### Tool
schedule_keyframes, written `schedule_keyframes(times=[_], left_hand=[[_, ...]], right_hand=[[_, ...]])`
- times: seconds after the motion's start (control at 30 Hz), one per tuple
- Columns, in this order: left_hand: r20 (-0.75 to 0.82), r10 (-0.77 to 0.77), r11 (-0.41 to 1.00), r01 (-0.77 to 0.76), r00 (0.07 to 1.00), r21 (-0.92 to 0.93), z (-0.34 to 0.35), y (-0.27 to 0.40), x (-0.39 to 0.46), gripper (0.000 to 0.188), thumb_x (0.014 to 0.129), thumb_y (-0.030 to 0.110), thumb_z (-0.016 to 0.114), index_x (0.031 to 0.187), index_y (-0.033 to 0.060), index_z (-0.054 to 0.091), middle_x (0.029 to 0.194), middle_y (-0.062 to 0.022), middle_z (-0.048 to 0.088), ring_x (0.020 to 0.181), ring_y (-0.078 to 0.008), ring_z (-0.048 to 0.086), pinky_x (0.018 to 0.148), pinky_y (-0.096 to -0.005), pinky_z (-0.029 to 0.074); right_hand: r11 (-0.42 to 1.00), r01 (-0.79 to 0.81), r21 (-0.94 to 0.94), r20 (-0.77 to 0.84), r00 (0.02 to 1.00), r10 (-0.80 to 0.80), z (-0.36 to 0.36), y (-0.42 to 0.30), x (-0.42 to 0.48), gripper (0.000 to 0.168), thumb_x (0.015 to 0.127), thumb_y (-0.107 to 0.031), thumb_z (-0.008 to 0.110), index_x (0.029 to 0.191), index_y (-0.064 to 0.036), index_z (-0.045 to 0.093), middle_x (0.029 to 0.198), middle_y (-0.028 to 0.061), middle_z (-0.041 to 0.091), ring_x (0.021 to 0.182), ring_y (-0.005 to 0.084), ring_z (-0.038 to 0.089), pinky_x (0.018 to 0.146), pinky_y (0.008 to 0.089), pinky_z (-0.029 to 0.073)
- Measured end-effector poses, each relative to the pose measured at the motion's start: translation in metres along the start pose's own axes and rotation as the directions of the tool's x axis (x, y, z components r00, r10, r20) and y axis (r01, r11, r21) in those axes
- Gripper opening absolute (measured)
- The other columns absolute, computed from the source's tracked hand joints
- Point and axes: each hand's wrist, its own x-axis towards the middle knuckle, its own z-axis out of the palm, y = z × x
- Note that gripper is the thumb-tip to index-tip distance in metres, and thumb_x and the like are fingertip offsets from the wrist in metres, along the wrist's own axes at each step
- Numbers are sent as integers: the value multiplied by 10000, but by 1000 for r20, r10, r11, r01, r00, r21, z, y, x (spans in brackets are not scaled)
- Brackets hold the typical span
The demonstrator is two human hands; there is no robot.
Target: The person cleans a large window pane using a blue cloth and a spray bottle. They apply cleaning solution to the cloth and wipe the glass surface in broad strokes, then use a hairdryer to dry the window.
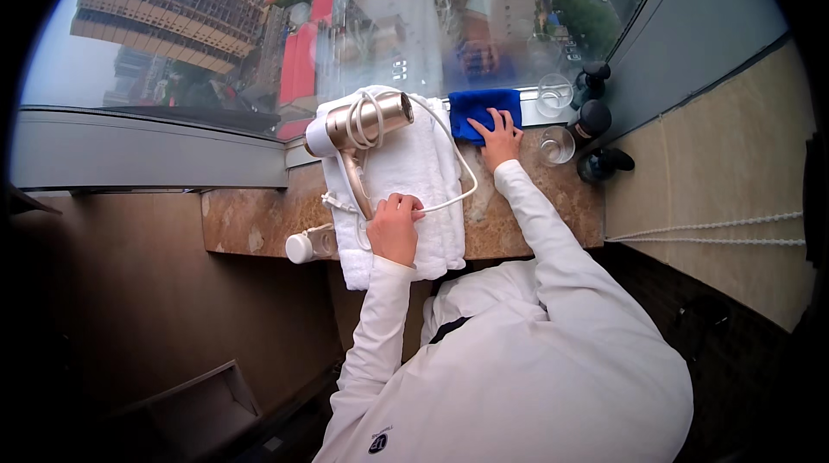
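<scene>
A gold-and-white hair dryer (pixel 343 129) lies on a folded white towel (pixel 405 171), with coils of its white cord (pixel 467 181) around the barrel. My left hand (pixel 393 228) is at the lower end of the dryer's handle, fingers closed over the cord where it runs in from the right. Farther off, my right hand (pixel 500 137) rests on top of a folded blue cloth (pixel 467 114). Its fingers are spread on the fabric, which lies partly on the window frame and partly on the brown stone sill (pixel 499 223).
Two clear glasses (pixel 557 145) stand right of the blue cloth, beside several dark bottles (pixel 596 165) in the corner. A white-capped clear container (pixel 300 248) sits at the front edge, left of the towel. Window glass (pixel 382 29) rises behind; a bead chain (pixel 706 228) hangs at right.
</scene>
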Motion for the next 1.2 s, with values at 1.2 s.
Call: schedule_keyframes(times=[1.2], left_hand=[[286, -525, 617, 590, 801, -520, 21, -173, 1, 431, 830, 408, 747, 867, -6, 632, 748, -106, 708, 662, -216, 685, 654, -351, 530]], right_hand=[[972, -183, 145, 68, 982, 175, -38, -26, -106, 551, 772, -179, 741, 1301, -264, 616, 1247, 117, 461, 1115, 340, 452, 970, 444, 421]])
